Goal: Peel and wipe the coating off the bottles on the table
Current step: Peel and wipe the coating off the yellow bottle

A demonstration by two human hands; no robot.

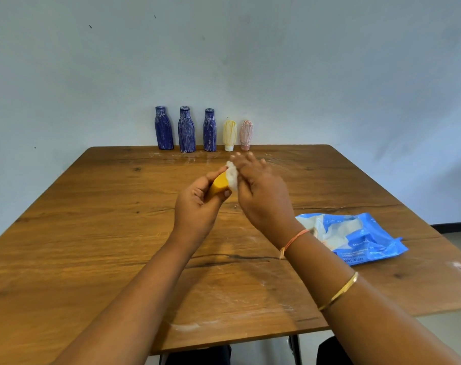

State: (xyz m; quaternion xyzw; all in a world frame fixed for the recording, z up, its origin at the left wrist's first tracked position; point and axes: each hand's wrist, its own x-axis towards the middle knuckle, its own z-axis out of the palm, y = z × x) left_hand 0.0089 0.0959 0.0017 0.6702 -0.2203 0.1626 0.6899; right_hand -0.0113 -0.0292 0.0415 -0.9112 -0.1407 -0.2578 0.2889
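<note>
Left of the wipes pack (355,238), the left grip (197,204) curls round a yellow bottle (220,184). The right grip (261,191), fingers (250,160) seemingly straight, presses a white wipe (232,175) onto it.

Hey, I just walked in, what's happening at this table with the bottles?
A person is cleaning a yellow bottle. The left hand grips it above the table, and the right hand presses a white wipe against its far end. Three blue bottles, a pale yellow bottle and a pink bottle stand along the far edge, all streaked with whitish coating. A blue pack of wet wipes lies to the right.
</note>
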